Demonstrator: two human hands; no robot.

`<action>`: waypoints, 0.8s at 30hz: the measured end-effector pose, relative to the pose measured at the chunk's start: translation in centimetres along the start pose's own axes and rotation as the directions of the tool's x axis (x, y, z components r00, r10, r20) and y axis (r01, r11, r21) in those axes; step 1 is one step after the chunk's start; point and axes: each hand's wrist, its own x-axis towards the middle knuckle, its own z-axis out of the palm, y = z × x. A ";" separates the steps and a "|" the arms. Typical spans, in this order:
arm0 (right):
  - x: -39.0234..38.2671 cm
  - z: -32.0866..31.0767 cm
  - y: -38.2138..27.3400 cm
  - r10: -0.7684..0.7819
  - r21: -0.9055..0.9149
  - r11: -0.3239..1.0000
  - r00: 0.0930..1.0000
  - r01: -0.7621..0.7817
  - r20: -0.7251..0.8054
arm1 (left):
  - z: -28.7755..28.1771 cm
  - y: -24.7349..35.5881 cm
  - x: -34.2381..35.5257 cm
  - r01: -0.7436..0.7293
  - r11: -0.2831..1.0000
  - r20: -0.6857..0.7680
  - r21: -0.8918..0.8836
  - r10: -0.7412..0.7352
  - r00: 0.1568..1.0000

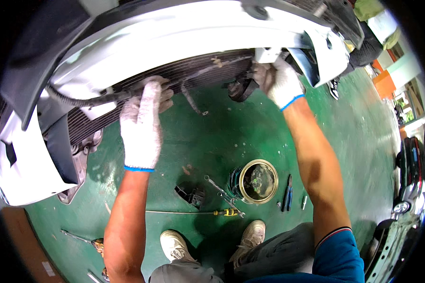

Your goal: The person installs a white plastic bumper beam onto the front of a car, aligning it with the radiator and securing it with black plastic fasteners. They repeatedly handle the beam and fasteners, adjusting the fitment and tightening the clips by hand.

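Observation:
Both my hands wear white knit gloves with blue cuffs and reach into the stripped front of a white car (184,35). My left hand (144,113) is closed around the end of a black corrugated wiring tube (87,100), in front of the finned radiator (189,70). At the right, my right hand (279,84) is up under the white crossbar by a white bracket (267,54). Its fingers are curled and partly hidden, so what they hold does not show. A black rounded part (242,88) hangs close beside those fingertips. Between the hands, a thin metal strip (192,99) hangs down.
On the green floor stand a metal tin (259,181), spanners (222,192), a long yellow-handled screwdriver (226,212), blue-handled pliers (287,194) and a black plastic part (191,194). A power drill (98,245) lies at lower left. Another person's shoe (333,88) shows at far right.

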 end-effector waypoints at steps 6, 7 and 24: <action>-0.2 0.2 1.2 -0.208 -0.127 0.971 0.978 0.204 -0.015 | -0.2 -0.4 1.1 0.011 1.000 0.040 0.010 -0.012 0.999; -0.2 0.2 1.0 -0.211 -0.155 0.965 0.977 0.212 0.024 | -0.7 -0.4 1.4 0.036 0.999 0.054 0.021 -0.037 0.998; 2.7 1.1 2.5 -0.449 0.570 0.799 0.821 0.192 0.353 | -1.8 2.9 1.5 0.261 0.955 0.293 -0.137 -0.213 0.932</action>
